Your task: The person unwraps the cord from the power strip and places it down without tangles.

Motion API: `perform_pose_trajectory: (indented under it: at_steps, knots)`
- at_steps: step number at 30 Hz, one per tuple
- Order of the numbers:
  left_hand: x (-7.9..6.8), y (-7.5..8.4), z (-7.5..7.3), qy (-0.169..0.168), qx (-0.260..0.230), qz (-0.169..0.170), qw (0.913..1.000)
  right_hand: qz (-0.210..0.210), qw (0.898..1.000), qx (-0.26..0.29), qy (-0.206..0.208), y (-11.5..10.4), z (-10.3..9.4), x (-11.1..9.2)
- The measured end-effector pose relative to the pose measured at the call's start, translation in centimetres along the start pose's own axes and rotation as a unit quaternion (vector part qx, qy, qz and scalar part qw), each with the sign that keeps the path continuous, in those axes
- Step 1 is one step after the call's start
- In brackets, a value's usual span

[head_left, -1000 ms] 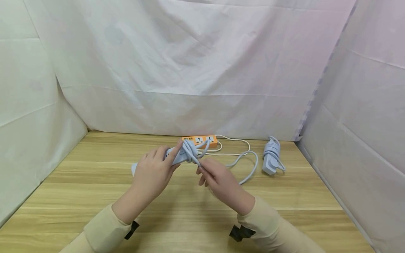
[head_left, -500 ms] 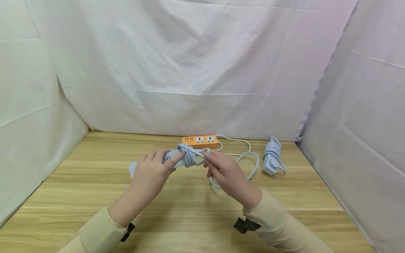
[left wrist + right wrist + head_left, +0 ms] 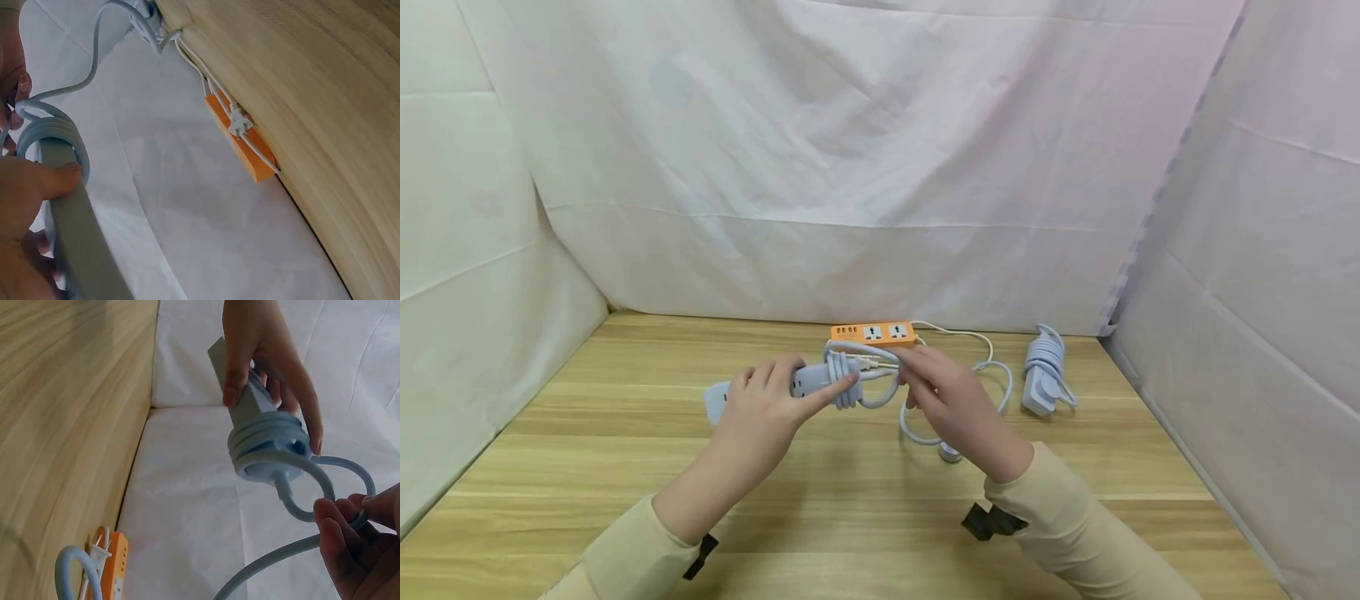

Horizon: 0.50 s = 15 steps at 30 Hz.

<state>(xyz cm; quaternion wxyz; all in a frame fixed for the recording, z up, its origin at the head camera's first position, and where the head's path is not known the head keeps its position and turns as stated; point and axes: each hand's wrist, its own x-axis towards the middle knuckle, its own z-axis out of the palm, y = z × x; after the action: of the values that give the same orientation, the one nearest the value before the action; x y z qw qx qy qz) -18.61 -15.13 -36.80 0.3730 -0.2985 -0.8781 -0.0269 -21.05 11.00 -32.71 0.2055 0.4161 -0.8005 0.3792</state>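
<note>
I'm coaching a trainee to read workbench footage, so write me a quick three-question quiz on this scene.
1. Which hand grips the pale-blue oblong plastic power strip?
2. True or false: the bright-orange oblong plastic power strip lies near the back of the wood-grain table.
3. Fill in: the right hand pinches a loop of pale-blue, round ____.

Key: 1. the left hand; 2. true; 3. cord.

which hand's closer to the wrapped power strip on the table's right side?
Right. The right hand, pinching a cord, is left of the wrapped power strip, not touching it; the left hand, gripping another strip, is farther left.
</note>
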Motion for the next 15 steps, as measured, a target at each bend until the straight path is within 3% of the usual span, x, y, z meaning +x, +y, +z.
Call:
perform_pose_trajectory:
  at_steps: [8,15]
  knots:
    - [-0.1,-0.1,0.0,0.036,-0.002,0.028,0.9990,0.103,0.994,0.035,0.001,0.9,0.0,-0.1]
    - [0.0,-0.1,-0.1,0.064,-0.010,0.028,0.9975,0.146,0.986,0.077,0.004,1.7,0.9,-0.2]
